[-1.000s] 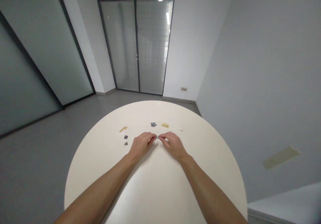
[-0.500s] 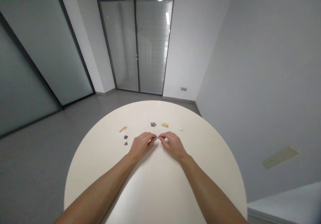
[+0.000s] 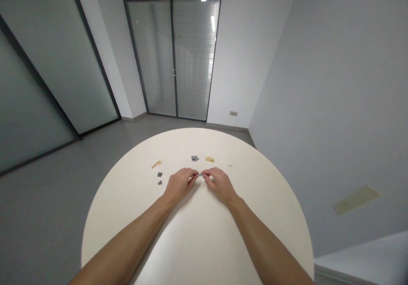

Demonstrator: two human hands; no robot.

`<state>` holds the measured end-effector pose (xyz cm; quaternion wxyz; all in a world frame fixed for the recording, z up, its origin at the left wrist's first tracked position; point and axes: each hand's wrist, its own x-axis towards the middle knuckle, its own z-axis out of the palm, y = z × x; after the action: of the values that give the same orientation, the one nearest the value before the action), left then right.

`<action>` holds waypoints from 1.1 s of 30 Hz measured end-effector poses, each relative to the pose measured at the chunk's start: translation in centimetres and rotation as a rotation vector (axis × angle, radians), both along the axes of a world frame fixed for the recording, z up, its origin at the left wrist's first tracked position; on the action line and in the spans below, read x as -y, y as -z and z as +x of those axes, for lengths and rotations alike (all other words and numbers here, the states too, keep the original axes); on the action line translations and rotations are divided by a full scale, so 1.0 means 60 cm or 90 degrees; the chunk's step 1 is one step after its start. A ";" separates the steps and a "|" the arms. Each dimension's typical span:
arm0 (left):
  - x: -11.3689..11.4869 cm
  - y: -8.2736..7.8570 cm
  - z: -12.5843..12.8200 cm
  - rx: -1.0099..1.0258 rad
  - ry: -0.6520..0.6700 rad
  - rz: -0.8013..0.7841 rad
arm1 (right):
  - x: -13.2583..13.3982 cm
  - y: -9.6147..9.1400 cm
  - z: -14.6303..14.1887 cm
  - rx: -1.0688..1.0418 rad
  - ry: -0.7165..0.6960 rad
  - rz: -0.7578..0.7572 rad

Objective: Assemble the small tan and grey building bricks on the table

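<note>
Hardly anything has moved since the earlier frames: the head view has settled a touch, while the left hand [image 3: 180,183] and right hand [image 3: 219,183] stay close together over the round cream table [image 3: 197,238]. Both hands curl inward, fingers closed rather than spread, and the left fingertips [image 3: 195,176] and right fingertips [image 3: 204,174] meet from either side on a small grey piece [image 3: 200,175], pinching it. It is too small to tell which fingers bear on it, or whether it is one part or two. Taking that piece as the landmark, a little stack of grey pieces [image 3: 194,158] lies beyond it and slightly left, a flat tan piece [image 3: 209,159] lies beyond it and slightly right, and a white scrap [image 3: 228,163] lies farther right. Well to its left are a tan strip [image 3: 156,164], a dark grey piece [image 3: 160,174] and a second dark grey piece [image 3: 160,183], the last two near the left hand. Far beyond it, past the table, stands a glass double door with blinds [image 3: 174,59].
</note>
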<state>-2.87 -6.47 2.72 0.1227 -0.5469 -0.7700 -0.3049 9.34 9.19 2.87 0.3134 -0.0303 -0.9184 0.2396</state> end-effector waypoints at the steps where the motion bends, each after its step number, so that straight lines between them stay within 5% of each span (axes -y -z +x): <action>1: 0.000 0.001 -0.001 0.001 0.002 0.001 | 0.000 0.000 0.000 0.000 -0.001 0.001; 15: 0.004 0.003 -0.007 0.009 0.026 0.011 | -0.012 0.008 0.000 -0.017 -0.044 -0.026; 33: 0.001 0.007 -0.007 0.005 0.016 0.005 | -0.003 0.003 0.003 -0.011 0.004 -0.006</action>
<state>-3.30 -6.53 2.28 0.1181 -0.5547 -0.7623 -0.3118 9.51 9.35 2.70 0.3220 -0.0329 -0.9144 0.2431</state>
